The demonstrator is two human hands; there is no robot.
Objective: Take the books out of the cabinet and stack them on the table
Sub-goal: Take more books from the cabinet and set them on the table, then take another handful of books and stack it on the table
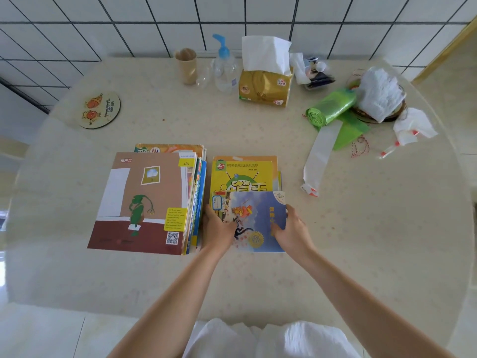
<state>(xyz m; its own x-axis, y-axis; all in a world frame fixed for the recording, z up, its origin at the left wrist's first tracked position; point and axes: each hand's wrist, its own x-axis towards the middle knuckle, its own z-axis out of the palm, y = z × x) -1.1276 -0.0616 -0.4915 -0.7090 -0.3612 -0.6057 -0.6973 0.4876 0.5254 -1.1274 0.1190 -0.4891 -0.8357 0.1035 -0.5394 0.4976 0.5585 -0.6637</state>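
Note:
Two piles of books lie on the round beige table [258, 275]. The left stack [198, 202] is topped by a large brown book [139, 202] with a green figure. The right stack has a yellow book [242, 177] on top, and a small blue picture book [255, 218] lies over its near half. My left hand [218, 227] holds the blue book's left edge, thumb on the cover. My right hand [291, 229] holds its right edge the same way. No cabinet is in view.
Along the far side stand a cup [186, 65], a pump bottle [225, 65] and a tissue pack [265, 83]. A green bag roll [330, 107], crumpled paper [379, 94] and a white strip [320, 156] lie at the right. A round coaster [100, 109] sits far left.

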